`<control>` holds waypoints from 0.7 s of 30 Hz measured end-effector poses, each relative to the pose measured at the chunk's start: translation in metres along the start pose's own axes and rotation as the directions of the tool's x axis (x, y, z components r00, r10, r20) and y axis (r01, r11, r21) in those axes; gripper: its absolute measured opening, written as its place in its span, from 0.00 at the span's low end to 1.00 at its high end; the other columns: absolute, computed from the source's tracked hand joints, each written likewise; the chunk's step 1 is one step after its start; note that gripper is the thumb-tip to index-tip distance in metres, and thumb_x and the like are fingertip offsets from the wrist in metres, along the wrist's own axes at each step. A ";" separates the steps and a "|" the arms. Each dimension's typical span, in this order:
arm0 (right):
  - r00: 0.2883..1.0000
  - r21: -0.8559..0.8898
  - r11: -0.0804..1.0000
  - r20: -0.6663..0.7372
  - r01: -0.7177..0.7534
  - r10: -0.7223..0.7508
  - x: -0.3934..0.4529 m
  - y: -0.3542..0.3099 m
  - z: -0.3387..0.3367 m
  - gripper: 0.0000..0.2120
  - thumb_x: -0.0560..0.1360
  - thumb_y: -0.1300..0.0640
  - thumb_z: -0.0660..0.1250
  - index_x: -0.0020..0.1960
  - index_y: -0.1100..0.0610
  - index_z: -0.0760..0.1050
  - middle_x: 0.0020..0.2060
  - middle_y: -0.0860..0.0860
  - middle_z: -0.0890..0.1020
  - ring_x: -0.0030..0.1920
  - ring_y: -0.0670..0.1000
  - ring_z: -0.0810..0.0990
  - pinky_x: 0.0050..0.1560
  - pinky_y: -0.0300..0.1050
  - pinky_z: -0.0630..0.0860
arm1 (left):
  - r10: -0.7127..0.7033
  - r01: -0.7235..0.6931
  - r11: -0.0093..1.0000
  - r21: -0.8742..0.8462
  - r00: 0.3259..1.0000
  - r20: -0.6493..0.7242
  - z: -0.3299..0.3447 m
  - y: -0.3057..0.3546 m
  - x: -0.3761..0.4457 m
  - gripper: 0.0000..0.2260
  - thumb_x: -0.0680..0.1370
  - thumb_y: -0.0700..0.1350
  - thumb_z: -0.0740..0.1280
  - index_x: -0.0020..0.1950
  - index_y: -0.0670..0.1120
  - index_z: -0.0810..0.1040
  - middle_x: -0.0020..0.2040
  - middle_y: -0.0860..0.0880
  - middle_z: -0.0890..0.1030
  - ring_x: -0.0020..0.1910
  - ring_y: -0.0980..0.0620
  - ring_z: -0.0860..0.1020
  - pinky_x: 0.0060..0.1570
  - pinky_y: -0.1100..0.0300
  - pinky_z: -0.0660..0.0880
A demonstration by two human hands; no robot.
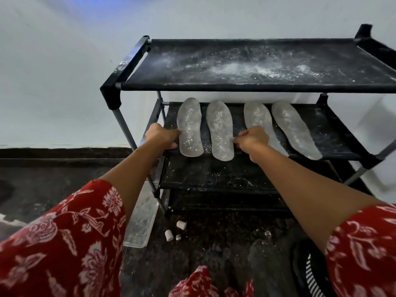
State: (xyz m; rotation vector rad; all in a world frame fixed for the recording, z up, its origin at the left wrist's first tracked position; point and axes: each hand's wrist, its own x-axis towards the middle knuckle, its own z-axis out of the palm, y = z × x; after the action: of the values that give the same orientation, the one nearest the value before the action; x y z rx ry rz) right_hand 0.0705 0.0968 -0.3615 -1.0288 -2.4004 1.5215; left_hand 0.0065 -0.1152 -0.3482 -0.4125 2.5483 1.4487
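Observation:
Several grey insoles dusted with white powder lie side by side on the second shelf of a black rack. My left hand grips the left edge of the leftmost insole, with fingers curled under the shelf's front edge. My right hand pinches the right edge of the second insole and covers the heel part of the third insole. The fourth insole lies untouched at the right.
The rack's top shelf is black fabric strewn with white powder. Lower shelves sit beneath. On the dark floor lie small white chunks and a clear plastic tray. A white wall stands behind.

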 end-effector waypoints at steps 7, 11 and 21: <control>0.989 0.012 0.997 0.124 -0.079 0.077 0.013 -0.005 0.000 0.21 0.70 0.57 0.73 0.59 0.64 0.73 0.48 0.58 0.81 0.44 0.55 0.81 0.44 0.48 0.79 | -0.033 0.039 0.997 -0.068 0.996 0.085 0.007 0.007 0.005 0.20 0.68 0.43 0.77 0.54 0.36 0.75 0.47 0.41 0.82 0.35 0.48 0.82 0.27 0.59 0.79; 0.979 0.088 0.990 0.185 -0.106 0.088 0.010 -0.010 0.002 0.22 0.71 0.60 0.73 0.61 0.65 0.70 0.49 0.59 0.81 0.44 0.54 0.82 0.51 0.53 0.80 | -0.059 0.073 0.993 -0.095 0.988 0.140 0.008 0.012 0.004 0.16 0.70 0.37 0.75 0.52 0.37 0.72 0.42 0.42 0.79 0.34 0.48 0.81 0.21 0.61 0.75; 0.952 0.094 0.988 0.294 -0.124 0.091 0.010 -0.015 0.000 0.09 0.74 0.69 0.66 0.53 0.68 0.73 0.48 0.60 0.80 0.48 0.56 0.81 0.49 0.49 0.80 | -0.122 0.157 0.968 -0.196 0.976 0.179 0.007 0.011 0.004 0.07 0.74 0.28 0.66 0.44 0.37 0.71 0.35 0.43 0.78 0.21 0.51 0.79 0.18 0.62 0.74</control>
State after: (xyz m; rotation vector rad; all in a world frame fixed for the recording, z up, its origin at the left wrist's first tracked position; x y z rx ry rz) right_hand 0.0556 0.0983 -0.3516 -0.9895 -2.4404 1.9425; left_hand -0.0005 -0.1044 -0.3439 -0.4707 2.2004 1.6305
